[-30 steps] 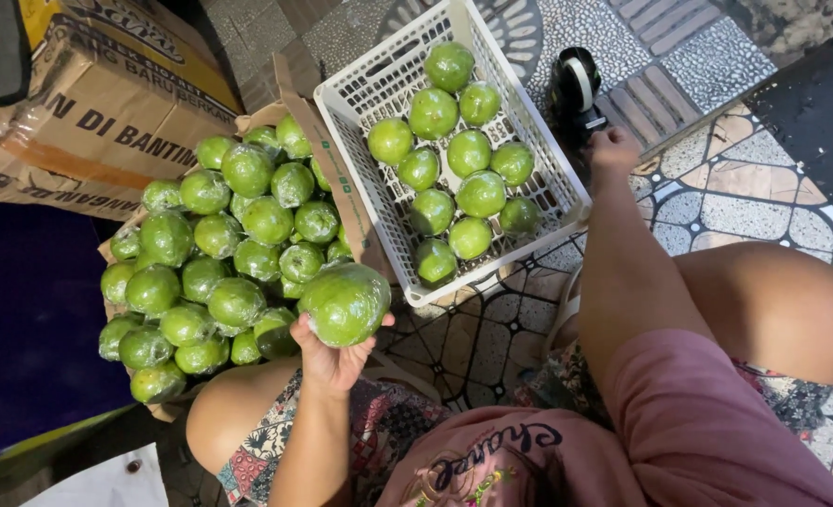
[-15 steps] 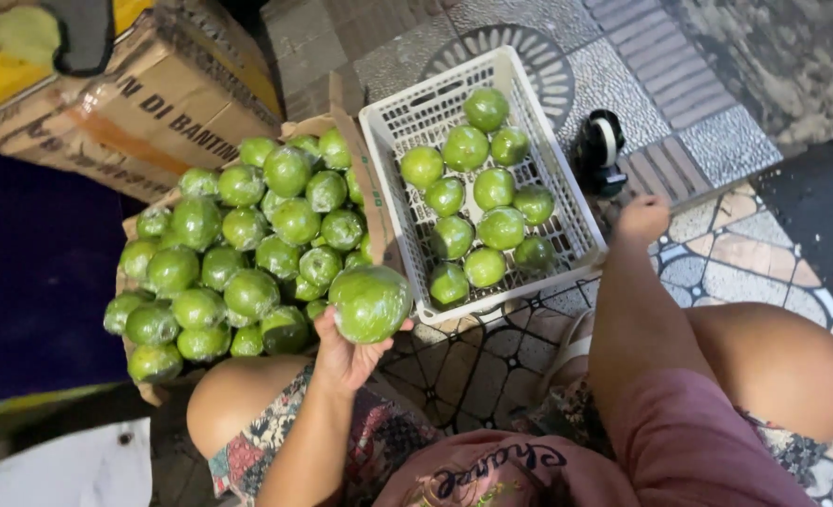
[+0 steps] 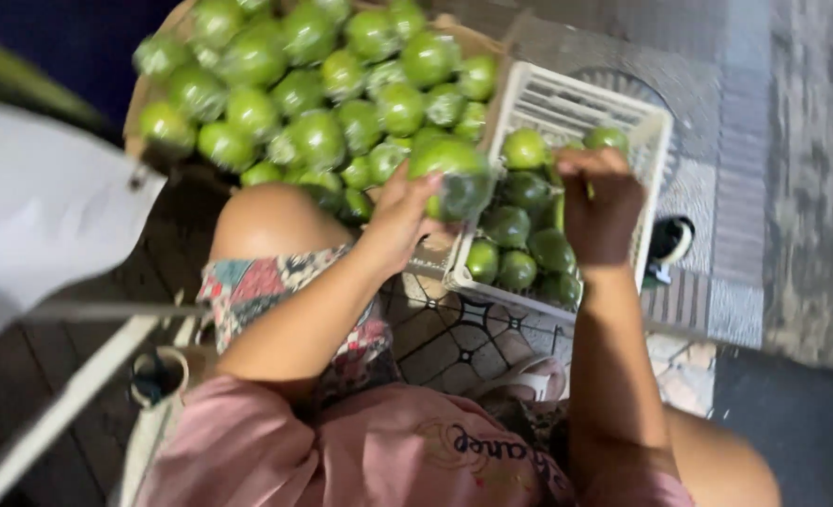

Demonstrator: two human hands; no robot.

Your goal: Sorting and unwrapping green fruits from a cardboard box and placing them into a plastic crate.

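My left hand holds a large green fruit in clear wrap, raised between the two containers. Behind it an open cardboard box is heaped with several green fruits. My right hand hovers over the white plastic crate with its fingers curled; whether it holds anything is unclear. Several more green fruits lie in the crate, partly hidden by that hand.
A black and white roll-like object lies on the floor just right of the crate. A white sheet fills the left side. Patterned tiles lie between my knees; a small round container stands at lower left.
The view has swung left and closer. My right hand moved from the black object beside the crate to above the crate. My left hand still holds the wrapped fruit, now raised higher.
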